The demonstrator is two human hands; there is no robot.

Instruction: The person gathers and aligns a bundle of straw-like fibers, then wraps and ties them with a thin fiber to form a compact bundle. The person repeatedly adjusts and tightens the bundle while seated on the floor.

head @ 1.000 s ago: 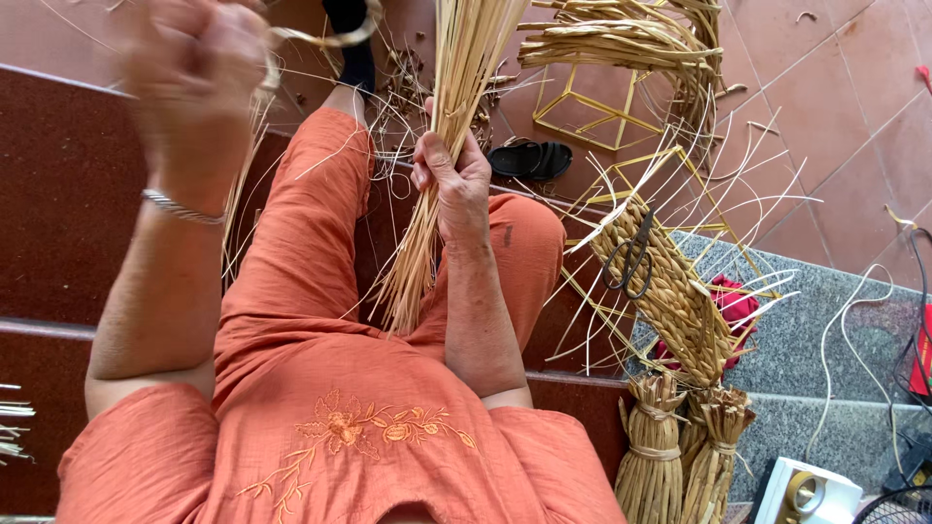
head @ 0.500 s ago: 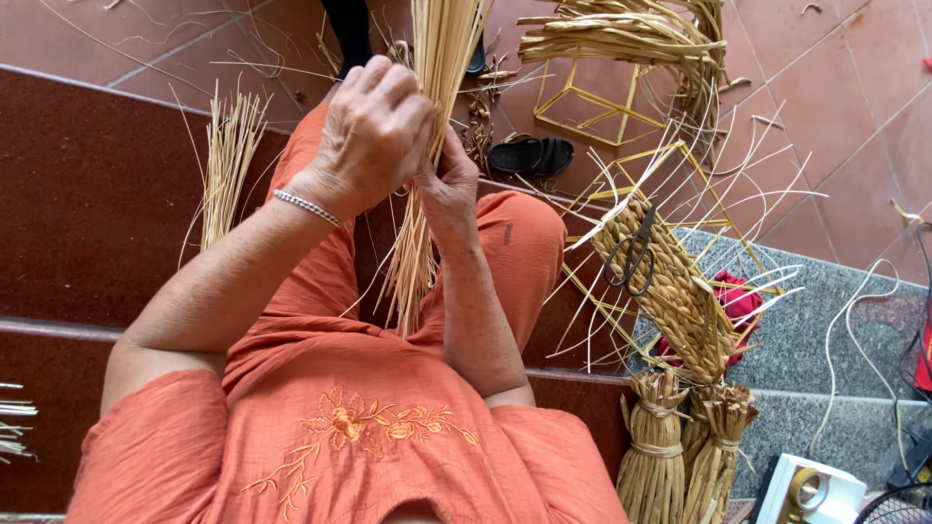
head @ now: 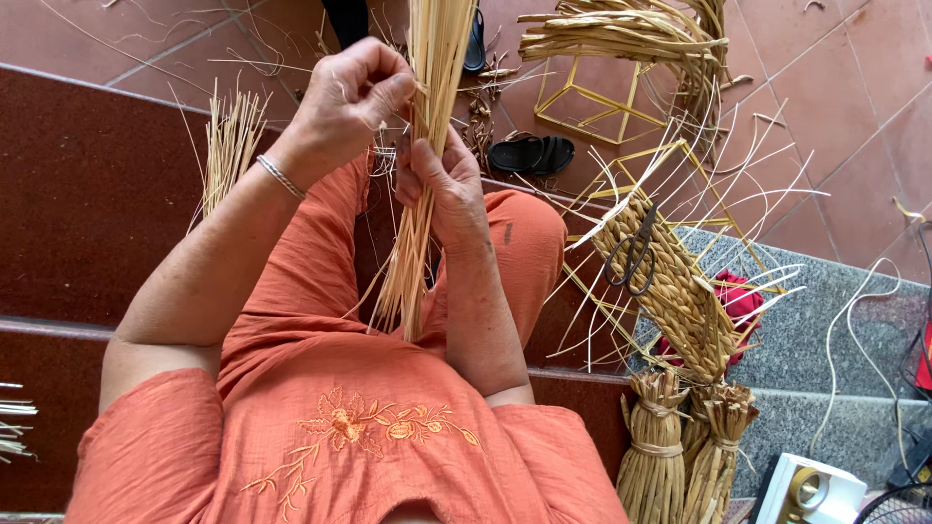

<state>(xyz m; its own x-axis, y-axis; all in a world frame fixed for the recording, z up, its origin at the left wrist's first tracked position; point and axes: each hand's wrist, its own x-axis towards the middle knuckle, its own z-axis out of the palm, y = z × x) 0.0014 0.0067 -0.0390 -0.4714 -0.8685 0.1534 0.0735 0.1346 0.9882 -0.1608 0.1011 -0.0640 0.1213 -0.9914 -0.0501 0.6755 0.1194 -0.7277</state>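
Plainly the straw bundle (head: 419,184) stands upright over the lap, the right hand (head: 442,180) wrapped shut around its middle and the left hand (head: 351,97) pinching strands higher up. It looks light, dry and brittle, best gripped mid-length. No container shows anything inside; the wire frame (head: 582,102) far right holds nothing.

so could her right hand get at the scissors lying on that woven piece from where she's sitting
Probably yes, with a stretch. The scissors lie in the open on top of the woven piece, off to her right, with nothing over them. But the right hand is gripping the straw bundle, so it would have to let go first.
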